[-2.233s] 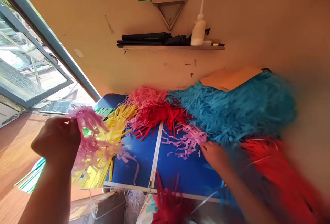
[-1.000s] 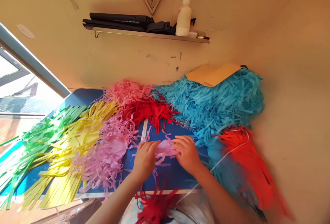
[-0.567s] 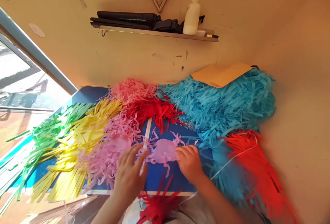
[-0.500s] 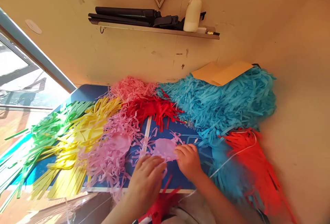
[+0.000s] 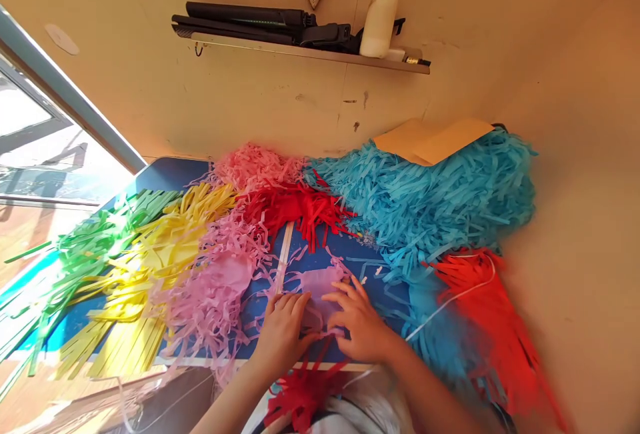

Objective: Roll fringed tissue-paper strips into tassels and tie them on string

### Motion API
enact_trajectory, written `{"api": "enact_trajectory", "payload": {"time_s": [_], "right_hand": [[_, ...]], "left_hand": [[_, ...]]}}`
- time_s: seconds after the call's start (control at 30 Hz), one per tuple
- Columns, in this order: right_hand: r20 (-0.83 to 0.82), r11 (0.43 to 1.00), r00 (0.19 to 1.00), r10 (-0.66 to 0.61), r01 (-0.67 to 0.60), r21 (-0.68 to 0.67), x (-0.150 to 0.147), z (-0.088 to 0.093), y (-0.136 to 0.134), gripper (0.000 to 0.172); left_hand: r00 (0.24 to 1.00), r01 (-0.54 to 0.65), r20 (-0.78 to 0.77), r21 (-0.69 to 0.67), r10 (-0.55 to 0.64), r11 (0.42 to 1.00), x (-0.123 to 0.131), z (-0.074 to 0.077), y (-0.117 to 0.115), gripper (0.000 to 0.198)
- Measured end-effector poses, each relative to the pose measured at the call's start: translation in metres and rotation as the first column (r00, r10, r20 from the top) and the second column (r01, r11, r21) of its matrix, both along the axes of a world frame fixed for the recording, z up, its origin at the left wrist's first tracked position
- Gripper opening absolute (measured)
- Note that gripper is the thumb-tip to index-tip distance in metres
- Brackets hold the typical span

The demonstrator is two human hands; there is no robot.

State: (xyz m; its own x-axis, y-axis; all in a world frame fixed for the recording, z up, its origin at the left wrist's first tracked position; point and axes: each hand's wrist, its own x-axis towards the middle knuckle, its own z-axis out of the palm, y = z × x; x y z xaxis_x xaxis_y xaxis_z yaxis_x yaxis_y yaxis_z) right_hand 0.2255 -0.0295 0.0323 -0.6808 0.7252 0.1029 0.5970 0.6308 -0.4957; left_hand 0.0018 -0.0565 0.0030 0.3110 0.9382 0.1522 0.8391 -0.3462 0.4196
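A piece of fringed lilac tissue paper (image 5: 320, 279) lies on the blue tabletop (image 5: 330, 253) in front of me. My left hand (image 5: 284, 329) rests on its left edge, fingers stretched out and palm down. On its right side is my right hand (image 5: 364, 326), with the fingers spread over the paper and the strips at its near edge. Left of my hands is a pile of lilac fringe (image 5: 215, 287). Red fringed paper (image 5: 295, 211) lies beyond the piece, and more red fringe (image 5: 304, 394) hangs at the near edge, by my lap.
Yellow fringe (image 5: 165, 254) and green fringe (image 5: 95, 241) spread leftward. Pink fringe (image 5: 257, 166) lies against the wall. A big blue fringe heap (image 5: 450, 201) bears an orange sheet (image 5: 434, 142). Red fringe (image 5: 500, 327) and white string (image 5: 450, 301) hang right. The shelf (image 5: 310, 53) holds a bottle (image 5: 380, 21).
My right hand has moved a little nearer to me and its fingers have spread from a pinch at the paper's edge. My left hand has shifted slightly and lies flatter on the paper.
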Motion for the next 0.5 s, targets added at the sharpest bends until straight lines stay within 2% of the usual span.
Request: {"api": "enact_trajectory", "payload": {"time_s": [0.1, 0.17, 0.27, 0.33, 0.37, 0.43, 0.5], "right_hand": [[0.008, 0.994, 1.000, 0.018, -0.017, -0.104, 0.025, 0.004, 0.003, 0.005], [0.010, 0.990, 0.998, -0.067, 0.068, -0.125, 0.048, 0.005, 0.008, 0.018], [-0.074, 0.944, 0.942, -0.328, 0.323, -0.067, 0.071, 0.010, 0.019, 0.038], [-0.157, 0.904, 0.892, -0.425, 0.426, -0.029, 0.066, 0.015, 0.026, 0.035], [-0.185, 0.903, 0.885, -0.426, 0.430, -0.023, 0.057, 0.017, 0.029, 0.028], [-0.227, 0.932, 0.905, -0.360, 0.360, -0.045, 0.031, 0.019, 0.037, 0.010], [-0.281, 0.953, 0.911, -0.301, 0.279, -0.117, 0.004, 0.019, 0.047, 0.021]], "left_hand": [[1.000, 0.007, -0.015, -0.011, -0.007, 1.000, -0.003, 0.004, -0.001, 0.067], [0.999, 0.037, -0.015, -0.020, -0.038, 0.999, -0.006, 0.007, -0.002, 0.064], [0.999, 0.053, -0.001, -0.032, -0.053, 0.998, -0.009, 0.016, 0.000, 0.042], [1.000, 0.016, 0.009, -0.030, -0.016, 0.999, -0.008, 0.023, 0.009, 0.026], [1.000, 0.003, 0.012, -0.033, -0.003, 0.999, -0.007, 0.026, 0.017, 0.023], [1.000, 0.018, 0.012, -0.055, -0.017, 0.998, -0.001, 0.032, 0.037, 0.030], [0.998, 0.063, 0.007, -0.098, -0.063, 0.993, 0.004, 0.035, 0.058, 0.039]]}}
